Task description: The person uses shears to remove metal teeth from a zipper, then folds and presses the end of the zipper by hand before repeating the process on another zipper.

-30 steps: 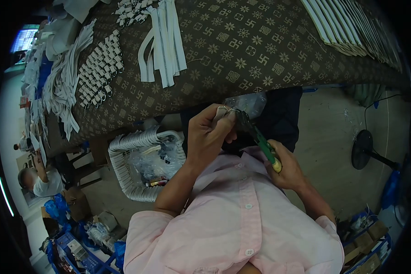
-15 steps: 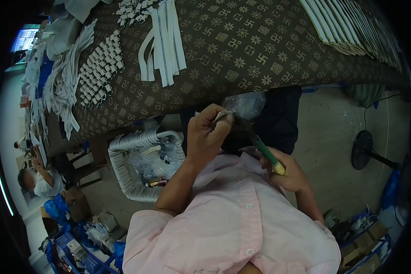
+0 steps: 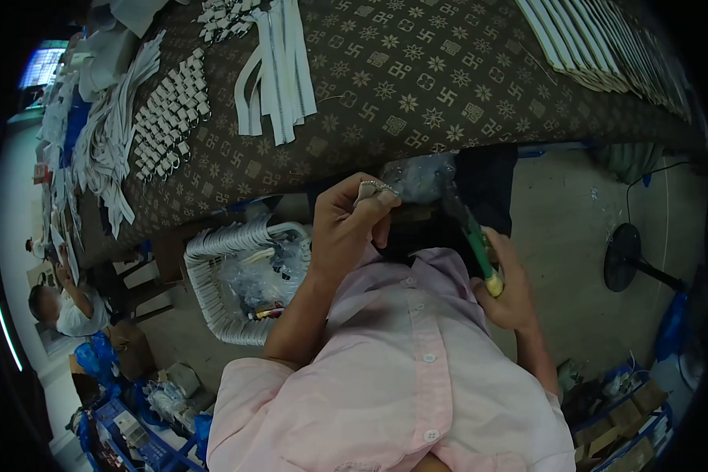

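Note:
My left hand (image 3: 344,224) is closed on a small pale fabric piece (image 3: 376,190) with a toothed metal edge, pinched between thumb and fingers. In my right hand (image 3: 513,285) is a tool with a green and yellow handle (image 3: 478,250); its dark head points up and left, apart from the fabric piece. Behind both hands lies a clear plastic bag (image 3: 423,178) at the table edge. White zipper strips (image 3: 282,75) lie on the patterned tablecloth (image 3: 401,94) farther back.
A white woven basket (image 3: 204,275) with plastic wrappers stands left of my forearm. Rows of small pale pieces (image 3: 173,110) and long strips (image 3: 590,47) lie on the table. A black stand base (image 3: 621,256) is at right. Another person (image 3: 75,311) sits far left.
My right hand and the tool have moved right, away from my left hand. My left hand has shifted slightly left, and the toothed edge of the fabric piece shows more clearly.

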A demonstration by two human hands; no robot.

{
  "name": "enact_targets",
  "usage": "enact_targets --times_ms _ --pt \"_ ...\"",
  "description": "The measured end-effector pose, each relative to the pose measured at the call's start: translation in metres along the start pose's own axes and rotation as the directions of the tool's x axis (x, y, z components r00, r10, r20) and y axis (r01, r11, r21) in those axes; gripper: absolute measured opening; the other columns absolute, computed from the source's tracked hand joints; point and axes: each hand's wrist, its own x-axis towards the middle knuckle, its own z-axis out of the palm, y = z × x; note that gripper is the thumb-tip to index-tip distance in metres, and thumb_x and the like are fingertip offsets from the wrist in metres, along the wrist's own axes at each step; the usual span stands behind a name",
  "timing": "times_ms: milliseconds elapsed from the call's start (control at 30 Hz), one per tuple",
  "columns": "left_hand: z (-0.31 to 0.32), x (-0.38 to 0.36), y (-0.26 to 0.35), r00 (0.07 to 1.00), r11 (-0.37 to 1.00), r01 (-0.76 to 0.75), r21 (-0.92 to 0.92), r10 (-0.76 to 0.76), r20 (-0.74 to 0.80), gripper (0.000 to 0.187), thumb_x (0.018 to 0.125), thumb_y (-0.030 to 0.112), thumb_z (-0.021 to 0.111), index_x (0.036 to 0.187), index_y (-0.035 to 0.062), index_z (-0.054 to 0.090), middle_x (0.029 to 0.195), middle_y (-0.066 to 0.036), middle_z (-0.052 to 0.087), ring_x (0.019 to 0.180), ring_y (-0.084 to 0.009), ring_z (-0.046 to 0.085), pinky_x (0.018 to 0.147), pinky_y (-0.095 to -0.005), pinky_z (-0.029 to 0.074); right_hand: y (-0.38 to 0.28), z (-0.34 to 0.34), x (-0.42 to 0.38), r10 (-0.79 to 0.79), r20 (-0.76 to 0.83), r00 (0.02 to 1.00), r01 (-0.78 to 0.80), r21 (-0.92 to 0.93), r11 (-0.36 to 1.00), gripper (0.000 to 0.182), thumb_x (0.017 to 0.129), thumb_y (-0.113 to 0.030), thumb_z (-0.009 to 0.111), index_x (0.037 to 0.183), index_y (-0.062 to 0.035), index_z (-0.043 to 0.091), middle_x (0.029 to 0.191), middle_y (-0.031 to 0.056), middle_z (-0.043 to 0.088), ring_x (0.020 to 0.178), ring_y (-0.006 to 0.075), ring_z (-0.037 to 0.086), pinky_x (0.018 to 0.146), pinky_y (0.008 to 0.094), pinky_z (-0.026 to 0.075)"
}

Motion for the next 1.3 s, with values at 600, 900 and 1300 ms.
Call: enact_targets --times_ms 600,900,1300 --pt "0.017 -0.002 0.000 0.999 0.928 -0.035 -0.371 0.021 -0.043 0.041 0.096 0.024 0.035 0.125 -0.0050 0.039 0.084 -0.017 0.063 0.070 -0.0212 0.063 0.059 -0.0279 0.052 -0.023 0.086 0.058 0.125 -0.011 0.992 -0.080 0.709 0.700 0.033 0.081 0.000 0.055 0.111 -0.0012 0.044 0.087 0.0029 0.053 0.076 0.0084 0.051 0.067 0.0220 0.043" --pt "0.011 0.003 -0.009 0.931 0.660 0.157 -0.734 0.150 0.334 0.053 0.095 0.037 0.026 0.135 0.0019 0.023 0.109 -0.023 0.052 0.100 -0.0292 0.053 0.079 -0.0353 0.046 -0.023 0.067 0.064 0.089 0.164 0.982 -0.186 0.827 0.530 0.039 0.082 -0.004 0.053 0.118 -0.0025 0.040 0.096 0.0043 0.053 0.081 0.0088 0.051 0.069 0.0227 0.043" --pt "-0.004 0.019 -0.027 0.798 0.785 -0.064 -0.617 0.411 0.440 0.040 0.081 0.015 0.061 0.115 -0.0042 0.049 0.096 -0.018 0.059 0.088 -0.0245 0.059 0.075 -0.0287 0.047 -0.004 0.071 0.061 -0.282 0.290 0.914 -0.344 0.925 -0.162 0.055 0.076 -0.010 0.052 0.125 -0.0001 0.031 0.096 0.0100 0.050 0.078 0.0196 0.054 0.072 0.0322 0.045"
